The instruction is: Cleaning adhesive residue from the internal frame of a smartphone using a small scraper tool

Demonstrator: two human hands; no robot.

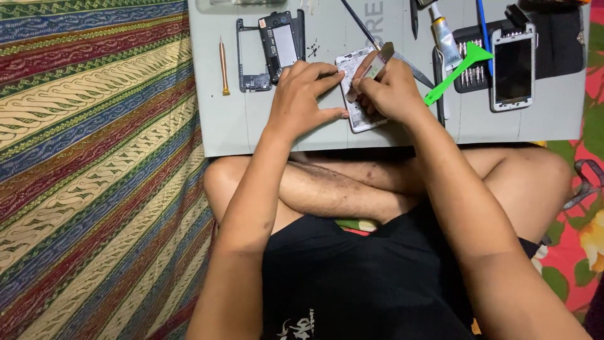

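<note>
Left hand (302, 94) fingers clamped on the opened phone (357, 113) lying on the grey mat (233, 126), thumb at its lower edge, index on its top. Right hand (390, 91) fingers pinched together on a small flat tool (377, 60) pressed onto the phone just beyond the left fingertips. Phone frame (270, 47) and screwdriver (223, 66) left of the left fingers; green pry tool (456, 72) and white phone (513, 66) right of the right fingers.

A white phone (513, 66) with a dark, unlit rectangular screen lies face up on the grey mat (239, 126), near its right edge, partly over a black tool case (560, 44).
</note>
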